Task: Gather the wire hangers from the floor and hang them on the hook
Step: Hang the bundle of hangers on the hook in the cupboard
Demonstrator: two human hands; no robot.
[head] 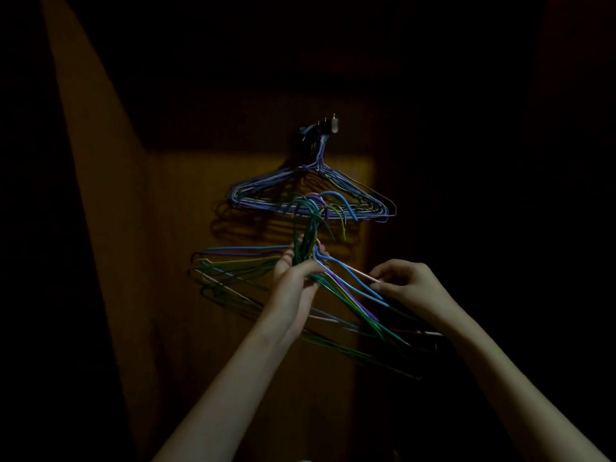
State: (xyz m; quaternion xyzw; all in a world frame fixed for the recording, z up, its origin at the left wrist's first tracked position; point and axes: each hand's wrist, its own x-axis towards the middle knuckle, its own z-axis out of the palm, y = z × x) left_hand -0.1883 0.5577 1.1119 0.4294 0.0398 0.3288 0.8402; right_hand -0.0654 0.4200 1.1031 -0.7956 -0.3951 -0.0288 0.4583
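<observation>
Both forearms reach up from the lower edge of the dim view. Left hand [293, 278] has its grip closed around the necks of a bundle of wire hangers [336, 295] in blue, green and purple, their curved tops fanning out above the fingers. Right hand [405, 283] pinches one sloping arm of that bundle, its grip narrow. Above, a second set of hangers [310, 195] hangs from the hook [328, 125] on the wooden door [173, 261].
</observation>
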